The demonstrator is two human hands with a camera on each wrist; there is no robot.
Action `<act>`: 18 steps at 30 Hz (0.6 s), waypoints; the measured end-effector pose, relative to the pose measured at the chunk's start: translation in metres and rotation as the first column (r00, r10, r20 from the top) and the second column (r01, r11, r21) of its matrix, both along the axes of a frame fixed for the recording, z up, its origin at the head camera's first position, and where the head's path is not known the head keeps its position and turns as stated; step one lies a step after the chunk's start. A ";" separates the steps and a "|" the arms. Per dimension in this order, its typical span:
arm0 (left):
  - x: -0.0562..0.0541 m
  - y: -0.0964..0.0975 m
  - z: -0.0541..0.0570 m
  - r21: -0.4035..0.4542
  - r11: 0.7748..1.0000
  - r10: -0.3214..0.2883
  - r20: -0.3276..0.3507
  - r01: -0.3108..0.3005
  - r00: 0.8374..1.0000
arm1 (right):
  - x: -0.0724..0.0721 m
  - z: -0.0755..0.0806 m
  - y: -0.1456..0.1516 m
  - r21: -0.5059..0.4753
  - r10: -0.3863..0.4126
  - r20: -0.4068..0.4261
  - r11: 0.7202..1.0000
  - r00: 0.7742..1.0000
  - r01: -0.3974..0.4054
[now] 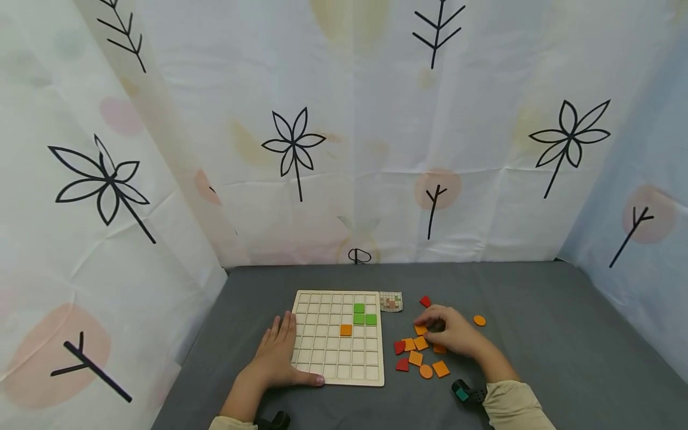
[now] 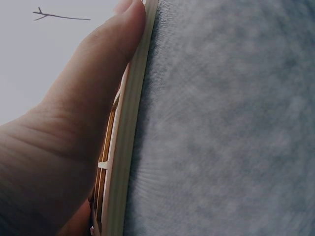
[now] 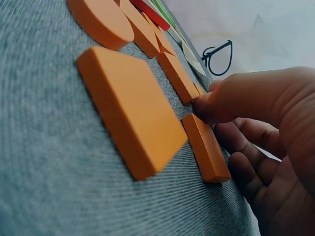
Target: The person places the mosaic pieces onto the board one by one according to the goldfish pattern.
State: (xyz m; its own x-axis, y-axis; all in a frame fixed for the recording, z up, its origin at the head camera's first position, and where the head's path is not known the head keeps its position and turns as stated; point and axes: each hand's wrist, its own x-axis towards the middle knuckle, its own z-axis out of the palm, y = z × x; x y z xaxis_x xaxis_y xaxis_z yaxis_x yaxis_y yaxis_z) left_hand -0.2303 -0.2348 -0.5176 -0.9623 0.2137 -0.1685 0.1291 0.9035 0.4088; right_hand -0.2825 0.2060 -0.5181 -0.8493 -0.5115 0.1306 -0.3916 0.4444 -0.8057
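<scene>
A pale wooden grid board (image 1: 322, 352) lies on the grey table, with several green square tiles (image 1: 359, 319) and one orange square tile (image 1: 346, 330) in its cells. My left hand (image 1: 276, 358) rests along the board's left edge, fingers straight and thumb at the near edge. In the left wrist view, the thumb (image 2: 98, 69) lies along the board's side (image 2: 129, 128). To the right of the board, my right hand (image 1: 457, 331) pinches an orange square tile (image 1: 420, 329) between thumb and index finger. Its fingers (image 3: 246, 98) partly hide that tile in the right wrist view.
Around the right hand lie loose orange squares (image 1: 441, 369), an orange disc (image 1: 426, 371) and red pieces (image 1: 402, 365). Another orange disc (image 1: 479, 321) sits farther right. A small pattern card (image 1: 391, 301) touches the board's upper right. Patterned cloth (image 1: 376, 209) hangs behind the table.
</scene>
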 end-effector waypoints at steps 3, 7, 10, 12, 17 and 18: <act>0.000 0.000 0.000 0.005 1.000 0.002 0.002 -0.002 1.000 | -0.001 -0.001 0.001 0.004 -0.005 0.000 1.000 1.000 0.005; 0.001 0.001 0.001 0.006 1.000 0.007 0.007 -0.007 1.000 | -0.002 -0.001 0.001 0.009 -0.010 -0.007 1.000 1.000 0.010; 0.001 0.001 0.002 0.000 1.000 0.010 0.012 -0.010 1.000 | -0.001 -0.001 0.000 0.001 -0.010 -0.019 1.000 1.000 0.010; 0.001 0.001 0.002 0.002 1.000 0.013 0.015 -0.013 1.000 | -0.001 -0.001 0.000 -0.009 -0.012 -0.025 1.000 1.000 0.012; 0.001 0.001 0.002 0.010 1.000 0.012 0.020 -0.012 1.000 | 0.001 0.000 -0.004 -0.016 -0.054 -0.049 0.998 0.997 0.053; 0.001 0.001 0.002 0.011 1.000 0.010 0.021 -0.011 1.000 | 0.002 0.000 -0.005 -0.015 -0.070 -0.063 0.998 0.996 0.069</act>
